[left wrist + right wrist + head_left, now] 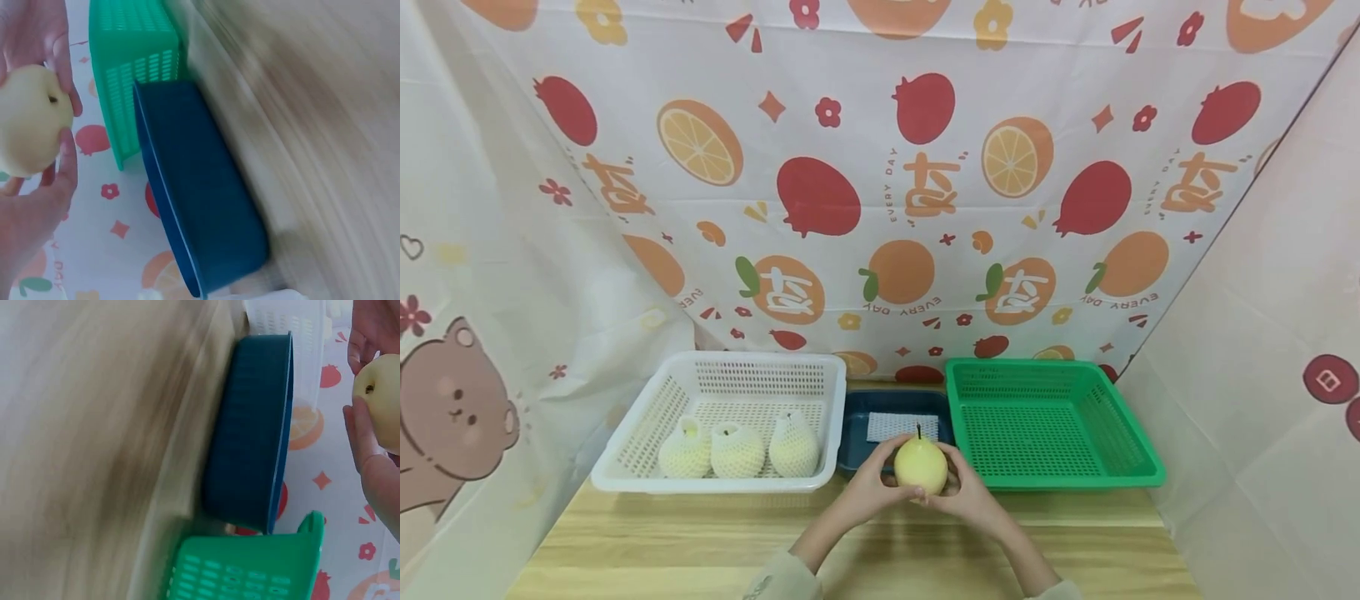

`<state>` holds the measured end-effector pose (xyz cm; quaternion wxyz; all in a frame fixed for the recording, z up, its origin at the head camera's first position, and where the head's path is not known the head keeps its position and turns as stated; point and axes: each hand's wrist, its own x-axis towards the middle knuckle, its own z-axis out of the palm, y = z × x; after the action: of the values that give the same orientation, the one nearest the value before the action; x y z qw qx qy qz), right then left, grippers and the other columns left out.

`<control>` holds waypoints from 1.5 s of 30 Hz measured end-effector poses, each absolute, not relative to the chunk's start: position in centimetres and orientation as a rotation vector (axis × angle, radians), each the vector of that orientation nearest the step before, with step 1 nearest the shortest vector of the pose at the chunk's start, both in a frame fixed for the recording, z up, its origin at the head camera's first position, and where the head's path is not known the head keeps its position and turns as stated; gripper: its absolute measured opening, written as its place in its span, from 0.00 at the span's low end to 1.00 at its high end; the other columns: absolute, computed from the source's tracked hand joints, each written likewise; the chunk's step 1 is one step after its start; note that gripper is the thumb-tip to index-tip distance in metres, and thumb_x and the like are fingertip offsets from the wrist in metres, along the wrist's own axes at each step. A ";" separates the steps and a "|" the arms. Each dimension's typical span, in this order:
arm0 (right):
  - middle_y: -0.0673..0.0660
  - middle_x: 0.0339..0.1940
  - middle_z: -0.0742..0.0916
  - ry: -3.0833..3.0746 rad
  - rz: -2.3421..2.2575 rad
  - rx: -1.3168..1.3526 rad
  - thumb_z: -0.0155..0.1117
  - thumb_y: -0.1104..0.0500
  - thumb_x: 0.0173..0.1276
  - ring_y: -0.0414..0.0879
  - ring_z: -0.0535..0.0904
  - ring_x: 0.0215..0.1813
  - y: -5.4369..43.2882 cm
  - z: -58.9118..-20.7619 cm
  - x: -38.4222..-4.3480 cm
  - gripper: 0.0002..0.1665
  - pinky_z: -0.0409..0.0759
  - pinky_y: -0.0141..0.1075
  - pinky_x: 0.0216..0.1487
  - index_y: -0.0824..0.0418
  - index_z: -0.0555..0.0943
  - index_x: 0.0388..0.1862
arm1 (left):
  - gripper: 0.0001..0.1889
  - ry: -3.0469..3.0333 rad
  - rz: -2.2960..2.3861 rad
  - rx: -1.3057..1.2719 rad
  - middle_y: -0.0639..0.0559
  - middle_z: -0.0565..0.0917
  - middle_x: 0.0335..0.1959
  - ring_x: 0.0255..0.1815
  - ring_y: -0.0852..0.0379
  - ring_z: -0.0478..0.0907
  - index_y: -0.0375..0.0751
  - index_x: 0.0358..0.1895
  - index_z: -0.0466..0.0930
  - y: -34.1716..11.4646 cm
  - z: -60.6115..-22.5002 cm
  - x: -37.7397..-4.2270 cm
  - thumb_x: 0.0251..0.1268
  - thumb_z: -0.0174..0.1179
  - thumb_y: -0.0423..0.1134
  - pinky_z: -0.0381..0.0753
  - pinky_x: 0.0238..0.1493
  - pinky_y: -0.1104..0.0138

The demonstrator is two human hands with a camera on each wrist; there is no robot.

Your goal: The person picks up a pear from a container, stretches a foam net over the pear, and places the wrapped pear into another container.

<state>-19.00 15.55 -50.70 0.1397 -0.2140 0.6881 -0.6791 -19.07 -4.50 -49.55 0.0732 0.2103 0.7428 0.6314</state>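
Observation:
Between both hands a bare yellow pear (921, 467) is held upright, its dark stem pointing up. The left hand (874, 485) grips its left side and the right hand (964, 492) its right side, thumbs meeting low on the near side. In the left wrist view the pear (31, 122) shows its dark bottom dimple, with fingers of both hands around it. The right wrist view shows the same pear (382, 403) at the right edge. Behind the hands, a dark blue tray (854, 433) contains a flat white foam net (898, 427).
On the left, a white basket (715, 483) contains three pears (737, 454) in white foam nets. A green basket (1060, 482) with a perforated bottom stands on the right. All sit on a wooden table (700, 542) before a fruit-print curtain (880, 208).

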 end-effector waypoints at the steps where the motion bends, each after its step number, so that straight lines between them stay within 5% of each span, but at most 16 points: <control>1: 0.70 0.64 0.62 1.974 -1.969 -0.615 0.68 0.66 0.57 0.64 0.62 0.63 15.5 -50.8 -19.0 0.47 0.75 0.42 0.50 0.67 0.50 0.68 | 0.41 2.200 1.900 0.642 0.41 0.62 0.62 0.54 0.44 0.67 0.43 0.68 0.57 -4.7 -49.6 -19.0 0.51 0.69 0.38 0.77 0.44 0.63; 7: 0.67 0.63 0.64 1.923 -1.938 -0.585 0.69 0.63 0.57 0.59 0.66 0.61 14.9 -51.3 -18.6 0.48 0.74 0.43 0.51 0.64 0.51 0.68 | 0.43 2.051 1.876 0.702 0.40 0.60 0.64 0.59 0.43 0.65 0.48 0.70 0.53 -6.0 -50.3 -18.6 0.53 0.68 0.38 0.73 0.51 0.63; 13: 0.65 0.62 0.65 2.066 -1.741 -0.635 0.70 0.62 0.55 0.58 0.67 0.59 14.6 -52.0 -18.3 0.48 0.74 0.40 0.49 0.63 0.53 0.68 | 0.42 2.053 1.841 0.718 0.37 0.58 0.65 0.62 0.38 0.60 0.41 0.69 0.54 -6.9 -51.6 -18.1 0.51 0.69 0.34 0.71 0.54 0.61; 19: 0.61 0.59 0.68 2.195 -1.515 -0.618 0.73 0.60 0.51 0.50 0.71 0.49 14.1 -53.2 -18.2 0.49 0.77 0.35 0.40 0.60 0.55 0.67 | 0.42 2.152 1.781 0.689 0.35 0.61 0.62 0.57 0.38 0.65 0.37 0.65 0.56 -7.1 -53.3 -17.4 0.46 0.71 0.31 0.73 0.50 0.59; 25: 0.59 0.59 0.72 2.388 -1.302 -0.671 0.75 0.54 0.48 0.49 0.71 0.54 13.4 -54.7 -17.9 0.49 0.74 0.39 0.46 0.60 0.59 0.65 | 0.41 2.279 1.683 0.703 0.36 0.65 0.58 0.53 0.39 0.69 0.39 0.63 0.58 -7.4 -54.6 -16.7 0.43 0.72 0.31 0.76 0.43 0.62; 33: 0.55 0.57 0.75 2.499 -1.125 -0.731 0.76 0.54 0.47 0.45 0.72 0.54 13.0 -56.5 -17.5 0.50 0.73 0.41 0.49 0.63 0.61 0.65 | 0.42 2.361 1.592 0.647 0.41 0.68 0.58 0.56 0.43 0.67 0.30 0.63 0.58 -7.3 -56.2 -15.7 0.41 0.71 0.31 0.66 0.53 0.51; 45: 0.55 0.57 0.74 2.499 -1.104 -0.724 0.76 0.59 0.45 0.44 0.72 0.54 12.7 -58.0 -16.9 0.48 0.74 0.39 0.49 0.59 0.61 0.64 | 0.41 2.434 1.525 0.597 0.39 0.66 0.59 0.56 0.41 0.66 0.33 0.62 0.60 -6.9 -57.1 -14.8 0.40 0.70 0.29 0.66 0.53 0.48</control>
<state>-16.89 12.75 -58.03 0.1569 -0.2531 0.8733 -0.3857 -14.76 -6.91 -57.13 0.1039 0.2023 0.8252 0.5171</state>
